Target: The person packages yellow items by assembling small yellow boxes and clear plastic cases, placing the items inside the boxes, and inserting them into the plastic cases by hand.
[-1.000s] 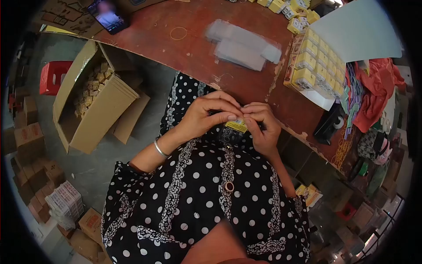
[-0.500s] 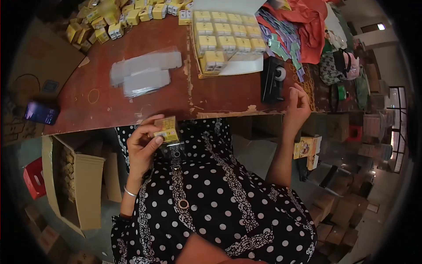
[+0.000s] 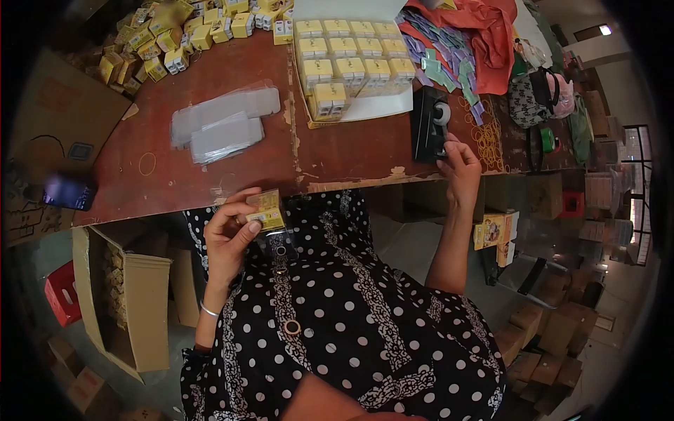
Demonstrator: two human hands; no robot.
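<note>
my left hand [image 3: 228, 231] grips a yellow pack [image 3: 265, 210] by the table's [image 3: 232, 181] edge; my right hand [image 3: 455, 156] half curls at the dispenser [image 3: 425, 130], pinching anything or not i can't tell. the box [image 3: 385, 108] holds three rows plus one, this pack and the pile [image 3: 201, 36] seemingly left out so far

Phone [image 3: 69, 194] and patterned bag [image 3: 526, 98]
</note>
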